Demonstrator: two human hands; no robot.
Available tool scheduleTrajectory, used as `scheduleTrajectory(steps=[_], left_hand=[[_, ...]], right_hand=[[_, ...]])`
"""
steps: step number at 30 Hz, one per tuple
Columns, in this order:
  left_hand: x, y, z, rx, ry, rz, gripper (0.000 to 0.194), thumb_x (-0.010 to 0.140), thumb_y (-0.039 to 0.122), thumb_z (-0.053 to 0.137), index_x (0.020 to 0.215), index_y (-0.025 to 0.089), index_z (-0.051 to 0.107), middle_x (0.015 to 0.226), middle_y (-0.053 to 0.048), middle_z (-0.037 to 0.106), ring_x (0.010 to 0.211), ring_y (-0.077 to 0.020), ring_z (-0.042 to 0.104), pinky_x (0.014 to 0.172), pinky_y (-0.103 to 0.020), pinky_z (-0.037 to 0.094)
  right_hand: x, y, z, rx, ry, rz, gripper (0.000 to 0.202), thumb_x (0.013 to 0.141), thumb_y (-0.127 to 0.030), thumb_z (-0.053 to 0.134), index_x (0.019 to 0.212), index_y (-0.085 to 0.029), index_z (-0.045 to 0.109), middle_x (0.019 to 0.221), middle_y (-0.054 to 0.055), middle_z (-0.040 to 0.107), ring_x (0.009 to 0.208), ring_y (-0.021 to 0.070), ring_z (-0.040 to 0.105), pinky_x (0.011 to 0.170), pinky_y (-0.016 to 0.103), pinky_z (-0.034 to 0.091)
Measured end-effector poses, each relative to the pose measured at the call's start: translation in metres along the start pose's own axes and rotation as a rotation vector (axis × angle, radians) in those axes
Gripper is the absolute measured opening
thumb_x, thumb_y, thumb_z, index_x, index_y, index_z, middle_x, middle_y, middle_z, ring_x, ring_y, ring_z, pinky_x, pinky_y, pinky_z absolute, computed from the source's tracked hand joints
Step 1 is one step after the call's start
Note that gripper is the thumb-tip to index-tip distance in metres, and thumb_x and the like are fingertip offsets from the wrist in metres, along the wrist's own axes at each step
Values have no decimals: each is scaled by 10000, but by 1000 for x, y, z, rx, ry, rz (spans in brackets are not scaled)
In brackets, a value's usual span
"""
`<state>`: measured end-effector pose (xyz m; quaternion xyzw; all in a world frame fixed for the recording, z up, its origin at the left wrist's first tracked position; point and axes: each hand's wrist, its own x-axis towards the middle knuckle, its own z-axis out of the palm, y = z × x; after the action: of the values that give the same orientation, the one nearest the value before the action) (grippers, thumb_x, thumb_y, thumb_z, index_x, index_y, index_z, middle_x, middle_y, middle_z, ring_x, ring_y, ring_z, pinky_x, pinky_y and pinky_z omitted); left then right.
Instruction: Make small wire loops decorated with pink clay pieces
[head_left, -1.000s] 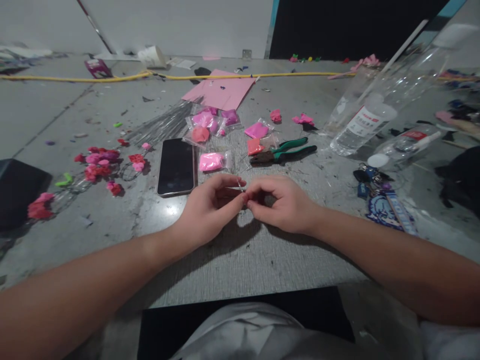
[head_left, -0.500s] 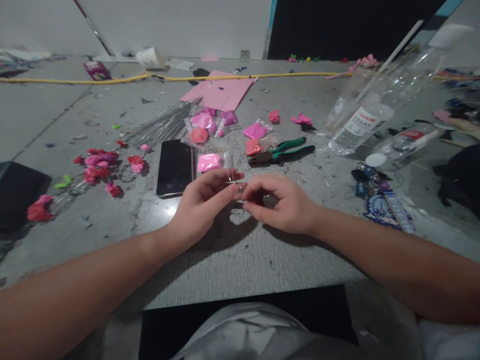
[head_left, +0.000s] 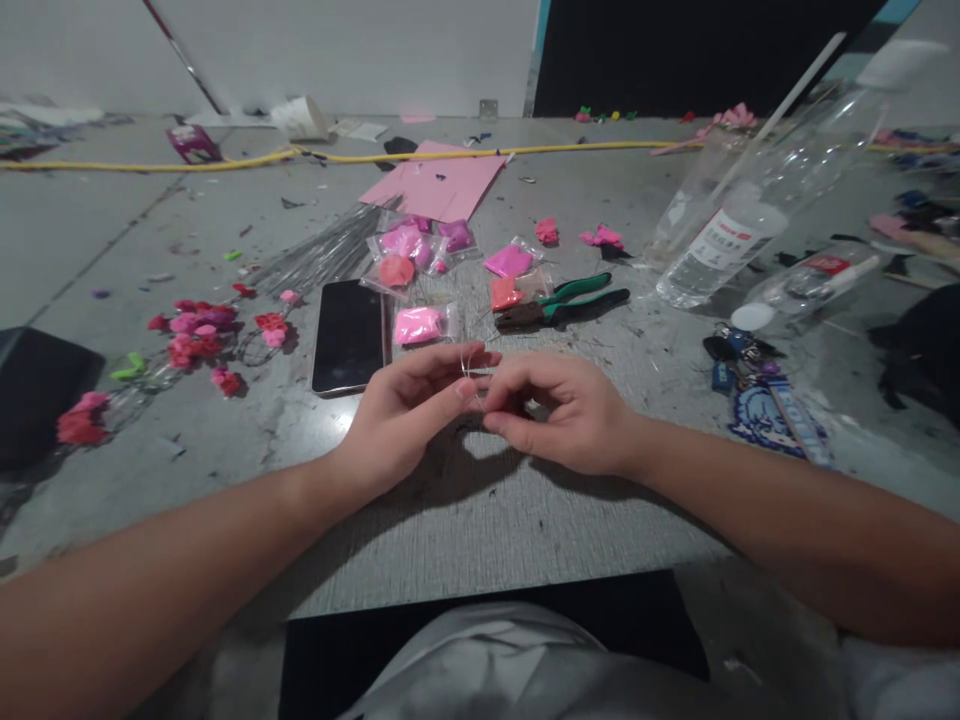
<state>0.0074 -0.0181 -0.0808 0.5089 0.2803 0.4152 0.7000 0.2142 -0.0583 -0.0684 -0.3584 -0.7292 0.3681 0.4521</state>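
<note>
In the head view, the thin wire (head_left: 466, 366) sits between the two hands, above the table (head_left: 450, 540) and in front of the pink packet (head_left: 418, 325); being so fine and springy-looking, it could slip from the fingertips, kink or flick round, if the pinch loosens or one side pulls harder; a cut end, if there is one, could prick a finger; dropped, it could be hard to find on the grey, littered surface.

The left hand (head_left: 409, 402) pinches the wire with its thumb against the fingers, the fingers reaching out to the right; the right hand (head_left: 562, 408) curls in, thumb and forefinger pinched at the wire, its exact end too small to tell; both forearms slant inward, fingertips nearly meeting; the pliers (head_left: 559, 303) lie just beyond the right hand.
</note>
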Motion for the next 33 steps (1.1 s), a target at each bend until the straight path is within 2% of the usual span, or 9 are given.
scheduleTrajectory(steps=[3,6,10,17,20,23,25,29,33], left_hand=[[-1,-1,-1,4,-41,54,307,884,308,886,1180,252,830,1249,-91,823,1093,-242,806,976,-377,670],[-1,-3,-3,-7,-74,99,278,922,270,848,1199,261,831,1294,-89,812,1117,-235,800,986,-356,659],[1,-3,-4,-20,-58,105,243,945,275,824,1187,265,837,1276,-82,816,1099,-231,802,968,-352,661],[1,-1,-2,15,-39,5,300,881,334,887,1162,240,839,1194,-74,830,1084,-216,784,917,-299,644],[3,1,-1,-19,-38,-42,338,860,341,905,1157,205,818,1115,-84,829,1000,-201,785,863,-283,641],[4,1,-2,-137,-51,-72,328,849,290,913,1128,205,764,922,-34,795,814,-144,748,755,-240,618],[5,0,-3,-182,-63,-87,273,849,269,910,1054,198,743,845,-3,745,715,-107,687,692,-211,583],[4,-2,-4,-123,-85,-79,192,912,291,852,831,159,738,797,-15,691,740,-99,635,714,-198,553],[4,-2,-2,-167,-128,-103,221,971,281,788,791,163,741,817,-24,701,771,-102,640,728,-198,541]], right_hand=[[0,1,1,-27,-36,-113,80,969,-234,746,923,-211,685,816,-3,687,725,136,620,676,282,526],[0,5,2,-110,-4,-256,100,959,-219,764,959,-208,665,811,-17,658,678,114,577,642,255,508],[0,8,3,-237,8,-331,126,977,-211,747,1050,-202,644,861,-11,629,724,116,576,682,255,520],[-2,10,2,-298,-4,-390,54,1047,-181,649,1087,-216,638,924,22,707,847,152,663,793,292,577],[-2,11,3,-306,-3,-402,70,1053,-172,638,1105,-219,642,974,38,736,936,167,708,859,310,604],[-3,12,3,-323,-12,-432,124,1052,-152,637,1158,-216,644,1081,64,771,1080,185,733,1015,361,604],[-3,12,3,-344,-31,-444,156,1049,-137,633,1188,-208,644,1119,74,782,1088,184,740,1085,390,588],[-4,14,3,-437,-31,-462,109,1040,-164,656,1144,-196,665,1030,72,779,984,189,756,966,362,628],[-2,14,-1,-503,37,-481,89,1005,-239,733,1070,-231,673,974,48,774,942,211,750,862,360,625]])
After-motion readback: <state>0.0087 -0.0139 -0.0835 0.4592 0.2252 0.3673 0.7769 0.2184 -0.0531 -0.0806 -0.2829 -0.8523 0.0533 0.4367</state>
